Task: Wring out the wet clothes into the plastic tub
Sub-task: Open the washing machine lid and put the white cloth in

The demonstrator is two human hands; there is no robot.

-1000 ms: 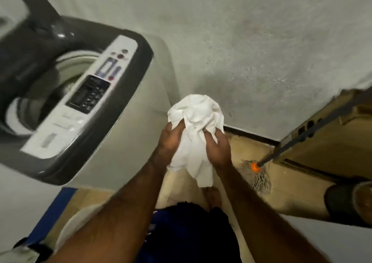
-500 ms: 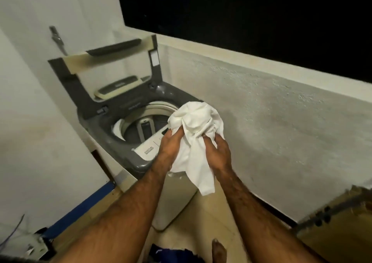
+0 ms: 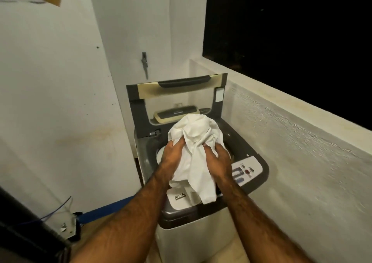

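You've swung the white garment (image 3: 194,137) over the washing machine (image 3: 201,236); left hand (image 3: 171,160) and right hand (image 3: 219,163) both clench it. Wringing is pending: find the tub, unseen here.

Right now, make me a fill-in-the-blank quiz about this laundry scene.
1. The left hand and right hand grip a cloth whose colour is ____.
2. The cloth is held over the washer, whose lid stands ____.
3. The word printed on the washer's front panel is ____.
Missing words: white; open; DIGITAL.
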